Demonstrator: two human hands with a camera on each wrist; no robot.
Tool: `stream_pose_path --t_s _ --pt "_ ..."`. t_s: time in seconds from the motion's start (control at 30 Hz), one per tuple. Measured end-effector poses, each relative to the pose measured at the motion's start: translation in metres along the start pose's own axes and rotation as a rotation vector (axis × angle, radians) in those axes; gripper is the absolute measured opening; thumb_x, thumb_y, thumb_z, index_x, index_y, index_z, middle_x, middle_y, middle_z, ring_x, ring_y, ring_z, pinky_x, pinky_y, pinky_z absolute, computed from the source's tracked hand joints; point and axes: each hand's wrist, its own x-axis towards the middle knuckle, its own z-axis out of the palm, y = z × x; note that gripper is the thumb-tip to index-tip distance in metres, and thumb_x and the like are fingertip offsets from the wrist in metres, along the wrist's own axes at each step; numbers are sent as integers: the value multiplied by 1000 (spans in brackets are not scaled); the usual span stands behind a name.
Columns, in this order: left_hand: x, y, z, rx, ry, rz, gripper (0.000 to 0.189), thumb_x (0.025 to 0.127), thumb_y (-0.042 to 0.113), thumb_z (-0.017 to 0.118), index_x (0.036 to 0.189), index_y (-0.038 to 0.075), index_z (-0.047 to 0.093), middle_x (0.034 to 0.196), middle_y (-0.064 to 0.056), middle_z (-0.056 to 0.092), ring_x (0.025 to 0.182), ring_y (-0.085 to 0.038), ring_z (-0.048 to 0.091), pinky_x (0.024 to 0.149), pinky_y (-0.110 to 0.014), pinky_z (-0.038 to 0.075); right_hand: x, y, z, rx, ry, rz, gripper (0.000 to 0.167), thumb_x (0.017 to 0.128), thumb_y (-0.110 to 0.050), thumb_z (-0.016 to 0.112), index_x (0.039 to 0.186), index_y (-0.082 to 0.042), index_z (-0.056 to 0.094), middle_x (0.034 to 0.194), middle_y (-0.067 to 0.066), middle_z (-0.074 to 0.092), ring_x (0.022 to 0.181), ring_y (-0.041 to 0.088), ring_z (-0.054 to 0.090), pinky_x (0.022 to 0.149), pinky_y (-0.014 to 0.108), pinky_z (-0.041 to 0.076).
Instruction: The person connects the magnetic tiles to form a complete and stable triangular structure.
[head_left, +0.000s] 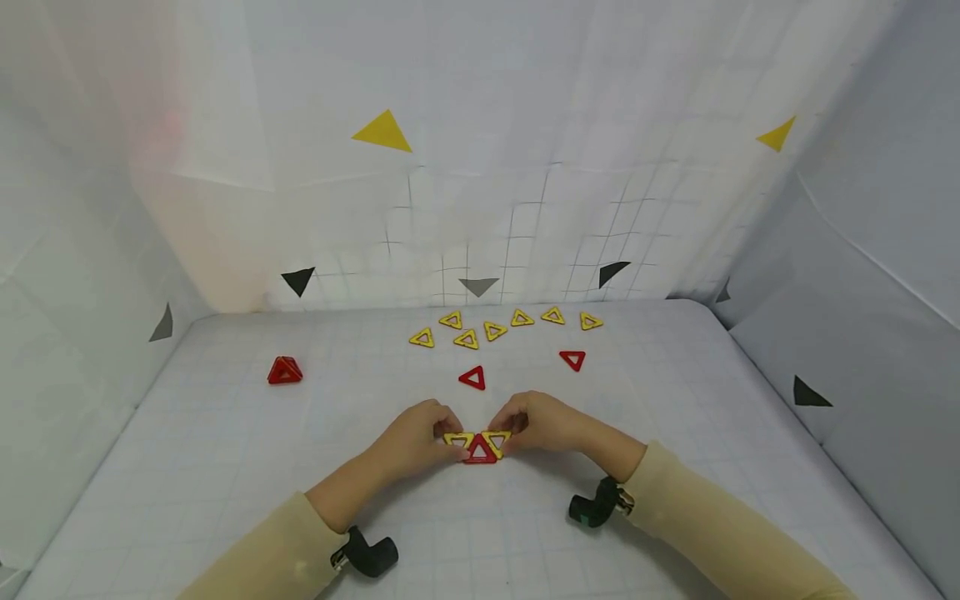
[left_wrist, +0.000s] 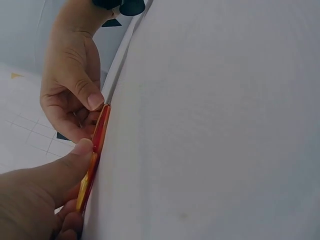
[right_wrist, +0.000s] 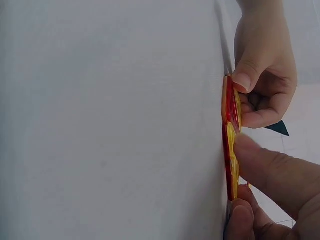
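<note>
Flat triangular tiles lie together on the white table, a red triangle tile [head_left: 480, 460] between two yellow ones. My left hand [head_left: 416, 435] pinches the left yellow triangle tile [head_left: 459, 436], its thumb reaching the red tile's edge. On the other side, my right hand [head_left: 549, 421] pinches the right yellow triangle tile [head_left: 495, 433] between thumb and fingers. Both wrist views see the tiles nearly edge-on, low against the table. Red also shows beneath the yellow edge [right_wrist: 231, 135] in the right wrist view; whether tiles are stacked there I cannot tell. Fingers hide the outer corners.
Beyond my hands lie a loose red triangle tile [head_left: 482, 378] and another red triangle tile [head_left: 572, 353]. Several yellow triangle tiles [head_left: 555, 321] are scattered near the back wall. A small red pyramid [head_left: 285, 377] stands at the left. White walls [head_left: 847, 250] border the table.
</note>
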Motion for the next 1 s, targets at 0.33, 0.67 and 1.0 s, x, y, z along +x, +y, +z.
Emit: stream_pose_path --t_s 0.33,0.67,1.0 --pt "3 -2 -8 -47 -18 -49 26 83 36 83 100 21 70 89 7 58 85 -13 54 76 -31 48 3 0 3 -12 23 0 25 80 -16 86 103 -24 79 92 -8 65 82 14 59 72 29 51" --pt "45 -23 -40 -220 191 -181 27 89 25 78 111 11 70 99 -1 64 94 -19 57 81 -34 49 4 1 2 14 13 18 25 80 -16 85 102 -25 79 93 -9 67 82 15 59 73 30 51" --pt "89 -42 -44 -252 430 -286 34 91 22 75 119 5 66 115 -11 61 106 -26 55 92 -41 46 5 2 1 19 -4 3 24 80 -15 85 101 -25 78 91 -7 66 83 16 58 73 30 51"
